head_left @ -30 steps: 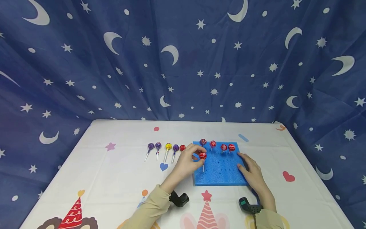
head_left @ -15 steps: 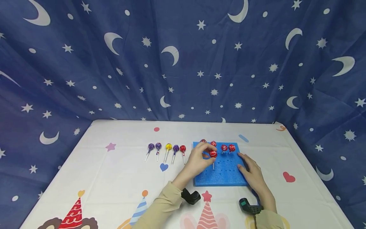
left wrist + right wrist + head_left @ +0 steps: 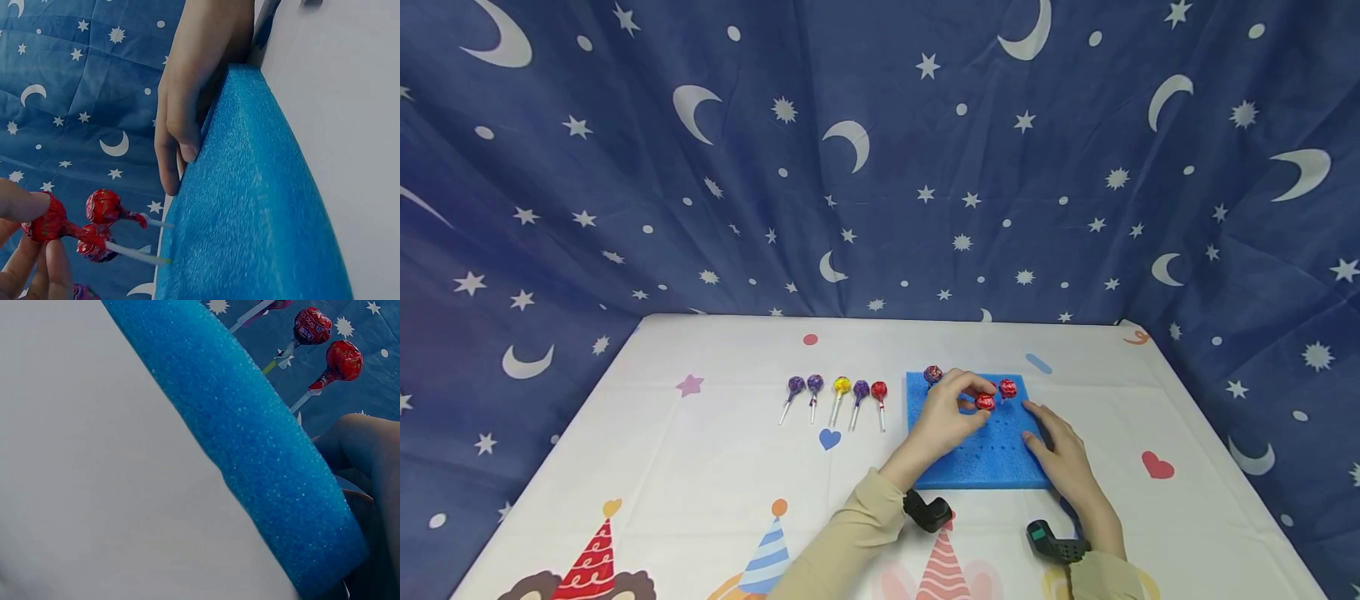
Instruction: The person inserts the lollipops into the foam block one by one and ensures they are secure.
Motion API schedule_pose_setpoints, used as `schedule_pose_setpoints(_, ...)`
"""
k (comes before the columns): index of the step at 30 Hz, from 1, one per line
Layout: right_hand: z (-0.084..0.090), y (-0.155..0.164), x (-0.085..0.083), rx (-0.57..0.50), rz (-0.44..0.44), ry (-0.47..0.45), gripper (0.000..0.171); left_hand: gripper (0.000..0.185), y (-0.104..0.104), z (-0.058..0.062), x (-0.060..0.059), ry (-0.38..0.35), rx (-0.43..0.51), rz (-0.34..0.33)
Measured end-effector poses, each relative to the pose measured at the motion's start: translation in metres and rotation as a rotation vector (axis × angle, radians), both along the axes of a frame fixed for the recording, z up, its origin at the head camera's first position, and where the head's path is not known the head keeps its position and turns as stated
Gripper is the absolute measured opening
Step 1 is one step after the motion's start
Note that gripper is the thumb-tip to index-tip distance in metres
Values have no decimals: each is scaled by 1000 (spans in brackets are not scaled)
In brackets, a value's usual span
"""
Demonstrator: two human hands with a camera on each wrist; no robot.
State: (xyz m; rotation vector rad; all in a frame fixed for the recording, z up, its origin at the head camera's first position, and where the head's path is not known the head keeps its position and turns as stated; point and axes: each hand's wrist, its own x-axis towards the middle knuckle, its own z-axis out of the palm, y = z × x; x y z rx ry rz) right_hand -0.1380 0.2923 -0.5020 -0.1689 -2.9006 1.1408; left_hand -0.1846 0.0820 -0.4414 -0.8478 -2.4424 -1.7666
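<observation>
My left hand (image 3: 947, 414) pinches the wrapped head of a red lollipop (image 3: 985, 402) between thumb and fingers. Over the blue foam board (image 3: 992, 467) the candy is held head up, its white stick pointing down. In the left wrist view the stick's tip is right at the foam surface, overlapping its edge. Behind it, more lollipops stand in the board's far row, among them a red one (image 3: 1008, 388) and a dark red one (image 3: 932, 375); the left hand partly hides that row. My right hand (image 3: 1063, 450) rests with relaxed fingers against the board's right edge.
Left of the board, several lollipops lie in a row on the white patterned tablecloth (image 3: 700, 450): purple ones (image 3: 796, 384), a yellow one (image 3: 842, 385) and a red one (image 3: 879, 390). Small holes dot the foam. A starry blue curtain (image 3: 880, 167) hangs behind the table.
My left hand has carried the red lollipop rightward across the board, and its stick has dropped from clear view in the head camera. The right hand has stayed at the board's edge.
</observation>
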Motion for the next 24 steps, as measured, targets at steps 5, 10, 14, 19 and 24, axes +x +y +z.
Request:
schedule_pose_setpoints(5, -1, 1, 0, 0, -2, 1, 55, 24, 9, -1, -2, -3, 6, -8)
schedule_pose_setpoints(10, 0, 1, 0, -5, 0, -2, 54, 24, 19, -1, -3, -16, 17, -17)
schedule_pose_setpoints(14, 0, 1, -1, 5, 12, 21, 54, 24, 25, -3, -4, -9, 26, -14)
schedule_pose_setpoints(19, 1, 1, -1, 6, 12, 29, 53, 24, 31, -5, -3, -19, 56, -14)
schedule_pose_setpoints(24, 0, 1, -1, 2, 5, 23, 53, 23, 35, -7, -3, -16, 68, 3)
